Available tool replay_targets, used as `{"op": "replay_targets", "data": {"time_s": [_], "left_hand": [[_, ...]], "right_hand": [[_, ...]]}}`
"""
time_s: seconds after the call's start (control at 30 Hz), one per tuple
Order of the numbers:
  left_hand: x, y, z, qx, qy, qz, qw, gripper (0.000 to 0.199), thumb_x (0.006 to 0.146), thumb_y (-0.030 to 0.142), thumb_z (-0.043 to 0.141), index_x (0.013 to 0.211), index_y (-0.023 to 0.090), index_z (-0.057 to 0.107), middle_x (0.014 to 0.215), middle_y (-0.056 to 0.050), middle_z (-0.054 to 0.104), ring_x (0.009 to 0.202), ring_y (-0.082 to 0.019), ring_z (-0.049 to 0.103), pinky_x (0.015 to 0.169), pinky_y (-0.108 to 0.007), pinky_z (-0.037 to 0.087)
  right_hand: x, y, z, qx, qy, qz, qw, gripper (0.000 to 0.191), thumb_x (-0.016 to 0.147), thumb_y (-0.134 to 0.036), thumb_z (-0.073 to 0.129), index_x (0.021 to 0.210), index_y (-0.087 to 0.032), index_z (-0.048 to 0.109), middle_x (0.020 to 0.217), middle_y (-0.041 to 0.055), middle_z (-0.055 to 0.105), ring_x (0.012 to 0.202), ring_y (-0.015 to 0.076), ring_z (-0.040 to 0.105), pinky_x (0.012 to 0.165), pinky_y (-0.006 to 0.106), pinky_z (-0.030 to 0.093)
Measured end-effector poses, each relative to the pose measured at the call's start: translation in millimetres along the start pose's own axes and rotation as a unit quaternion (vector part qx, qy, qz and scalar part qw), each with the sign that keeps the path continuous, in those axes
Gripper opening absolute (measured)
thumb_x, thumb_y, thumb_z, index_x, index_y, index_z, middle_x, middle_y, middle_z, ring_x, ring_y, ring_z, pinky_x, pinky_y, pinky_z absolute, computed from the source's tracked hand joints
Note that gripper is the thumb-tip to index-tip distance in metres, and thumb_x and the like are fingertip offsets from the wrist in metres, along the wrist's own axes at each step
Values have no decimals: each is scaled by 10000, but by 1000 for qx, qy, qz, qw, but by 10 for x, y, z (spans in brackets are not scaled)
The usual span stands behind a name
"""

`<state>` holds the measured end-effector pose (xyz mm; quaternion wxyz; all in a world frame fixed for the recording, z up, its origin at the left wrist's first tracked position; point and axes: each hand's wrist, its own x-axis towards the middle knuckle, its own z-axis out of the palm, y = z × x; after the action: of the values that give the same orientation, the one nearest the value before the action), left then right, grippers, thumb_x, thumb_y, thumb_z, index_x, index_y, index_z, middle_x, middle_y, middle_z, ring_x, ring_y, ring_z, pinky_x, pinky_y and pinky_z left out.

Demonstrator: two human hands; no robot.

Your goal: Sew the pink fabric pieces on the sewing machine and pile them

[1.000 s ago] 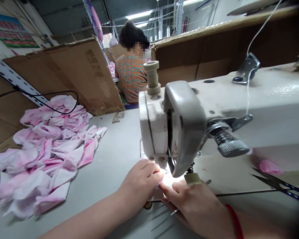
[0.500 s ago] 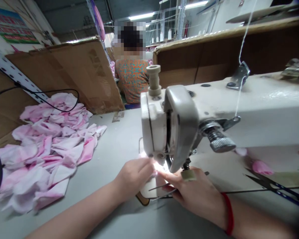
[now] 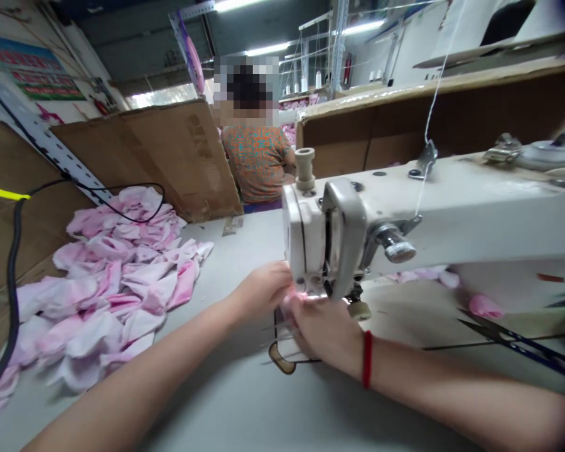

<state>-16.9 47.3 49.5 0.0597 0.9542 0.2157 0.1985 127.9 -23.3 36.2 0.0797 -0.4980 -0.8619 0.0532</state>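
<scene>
In the head view, my left hand (image 3: 267,285) is closed at the left of the sewing machine's needle area, its fingertips on a small piece of pink fabric (image 3: 298,294). Close beside it, my right hand (image 3: 324,325), with a red band at the wrist, pinches the same fabric from the front. Blurred thin metal tips, like snips, poke out left of the right hand; how they are held is hidden. The white sewing machine (image 3: 456,220) stands over both hands, and its needle and presser foot are mostly hidden.
Crumpled pink and white fabric pieces (image 3: 136,282) lie on the grey table (image 3: 207,395) at left. Dark scissors (image 3: 513,342) and a pink fabric bit (image 3: 486,306) lie at right. Cardboard panels (image 3: 155,157) stand behind; beyond them sits a person (image 3: 257,160), back turned.
Both hands have moved up and away from me, close to the needle area. My right hand has drawn nearer to the left one. The camera view has shifted a little.
</scene>
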Motion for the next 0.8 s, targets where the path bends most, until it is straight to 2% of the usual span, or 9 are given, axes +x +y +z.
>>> {"op": "replay_targets", "data": {"time_s": [0.1, 0.2, 0.27, 0.33, 0.43, 0.6, 0.8], "left_hand": [[-15, 38, -40, -33, -25, 25, 999, 217, 782, 104, 337, 773, 153, 547, 770, -36, 590, 755, -142, 529, 696, -269, 436], [-138, 189, 0, -32, -53, 59, 996, 224, 772, 93, 329, 703, 152, 534, 690, -26, 571, 695, -127, 511, 727, -270, 413], [-205, 309, 53, -5, -62, 41, 997, 215, 772, 100, 326, 740, 133, 536, 711, -47, 563, 704, -142, 495, 733, -289, 404], [-224, 405, 102, 27, -61, 1, 998, 178, 745, 118, 371, 805, 122, 539, 736, -56, 559, 715, -160, 481, 716, -305, 403], [-185, 479, 167, 66, -45, -40, 996, 153, 690, 131, 440, 800, 144, 546, 730, -41, 556, 704, -178, 469, 670, -313, 403], [-150, 500, 302, 109, 16, -55, 992, 165, 780, 165, 393, 809, 145, 555, 722, -45, 558, 667, -174, 470, 634, -313, 403], [-218, 465, 275, 84, 1, -90, 992, 203, 790, 154, 371, 868, 196, 554, 782, -22, 570, 700, -160, 500, 653, -310, 404]], "right_hand": [[44, -50, -34, -13, -8, -37, 999, 287, 681, -55, 403, 945, -70, 515, 768, 117, 602, 659, 215, 546, 523, 302, 349], [-85, 64, 36, 23, -38, -121, 992, 255, 661, -79, 450, 901, -130, 522, 735, 33, 601, 630, 155, 526, 527, 265, 326], [-203, 157, 127, 33, -30, -147, 988, 183, 711, -83, 417, 840, -161, 521, 698, 2, 589, 606, 128, 505, 520, 258, 298], [-295, 209, 216, 26, 0, -143, 989, 139, 766, -106, 391, 804, -174, 506, 666, -12, 573, 589, 125, 485, 505, 267, 266], [-356, 207, 280, 27, 33, -137, 990, 92, 787, -128, 403, 793, -173, 483, 654, -20, 557, 560, 128, 463, 483, 283, 233], [-357, 188, 239, 32, 15, -121, 992, 116, 756, -92, 409, 780, -165, 496, 623, -19, 547, 517, 130, 448, 445, 302, 183], [-366, 228, 222, 17, 31, -119, 992, 331, 702, -86, 428, 1028, -113, 474, 655, -1, 583, 507, 129, 466, 430, 295, 174]]}}
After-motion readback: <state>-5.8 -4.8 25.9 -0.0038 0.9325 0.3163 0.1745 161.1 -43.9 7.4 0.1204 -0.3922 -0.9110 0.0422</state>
